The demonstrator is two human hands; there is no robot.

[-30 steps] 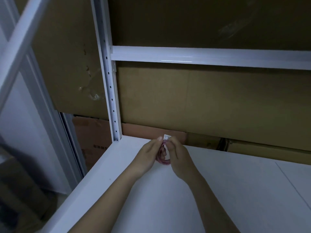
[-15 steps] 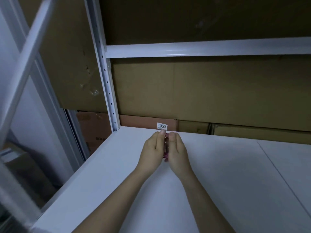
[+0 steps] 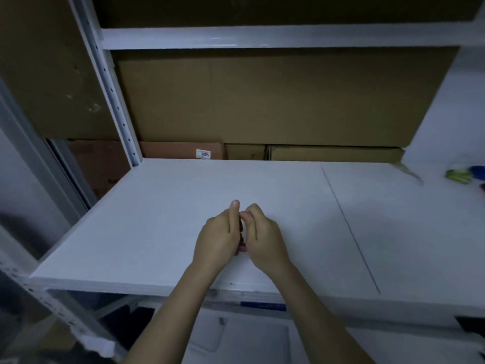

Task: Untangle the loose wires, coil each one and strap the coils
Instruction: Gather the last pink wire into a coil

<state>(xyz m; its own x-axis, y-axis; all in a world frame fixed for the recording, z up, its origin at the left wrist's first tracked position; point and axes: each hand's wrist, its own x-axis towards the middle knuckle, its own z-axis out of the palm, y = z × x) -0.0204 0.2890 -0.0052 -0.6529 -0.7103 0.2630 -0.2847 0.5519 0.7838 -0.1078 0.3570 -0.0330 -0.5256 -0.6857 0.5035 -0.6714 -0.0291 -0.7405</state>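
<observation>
At far left, a white perforated steel upright (image 3: 115,98) of the shelving rose from the back corner of a flat white shelf board (image 3: 162,214), with a white horizontal steel crossbar (image 3: 262,38) running rightward from it above. Behind the board stood a large brown cardboard sheet (image 3: 275,101), and below it a reddish-brown cardboard box (image 3: 173,150) carrying a small white printed label (image 3: 203,154) reading 3055. Over the middle of the board, the left hand (image 3: 217,237) was held with its fingers curled and its forefinger raised, gripping from the left a small pink coiled wire (image 3: 243,247). The coil was pressed between both hands above the board's surface, and only a short pink arc of it showed at the lower edge of the gap between the palms; whether a strap was on it could not be told. The right hand (image 3: 262,237) met the left thumb to thumb, its fingers likewise curled around the coil from the right. Right of the hands, a thin dark seam line (image 3: 349,227) crossed the board from back to front. At far right, well apart from the hands, a blurred bundle of yellow-green and blue wires (image 3: 464,174) lay on the board near its back edge.
</observation>
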